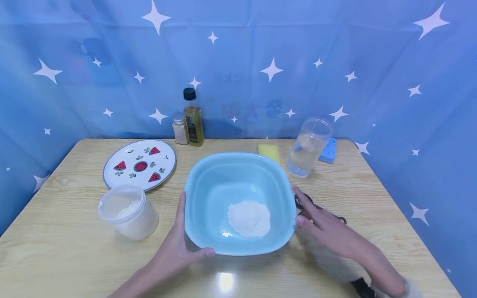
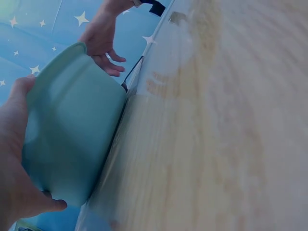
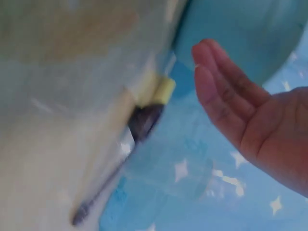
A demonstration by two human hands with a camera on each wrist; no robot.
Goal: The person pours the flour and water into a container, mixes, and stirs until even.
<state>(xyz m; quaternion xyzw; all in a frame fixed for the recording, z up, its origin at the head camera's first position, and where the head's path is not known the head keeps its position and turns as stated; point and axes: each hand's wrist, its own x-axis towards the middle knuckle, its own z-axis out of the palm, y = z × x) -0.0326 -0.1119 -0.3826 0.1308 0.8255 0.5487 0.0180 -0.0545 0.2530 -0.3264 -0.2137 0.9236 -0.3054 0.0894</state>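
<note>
A light blue plastic basin stands on the table with a heap of white powder in it. My left hand holds the basin's near left corner, fingers along the left side and thumb across the front. In the left wrist view that hand spans the outer wall. At the basin's right side is my right hand, its fingers extended toward the wall; contact there is unclear. The right wrist view shows this hand with nothing in it. Dark-handled scissors lie partly behind the right hand.
Left of the basin stand an uncapped tub of white powder and a watermelon-patterned plate. Behind are a shaker jar, an oil bottle, a yellow sponge, a glass of clear liquid and a blue sponge.
</note>
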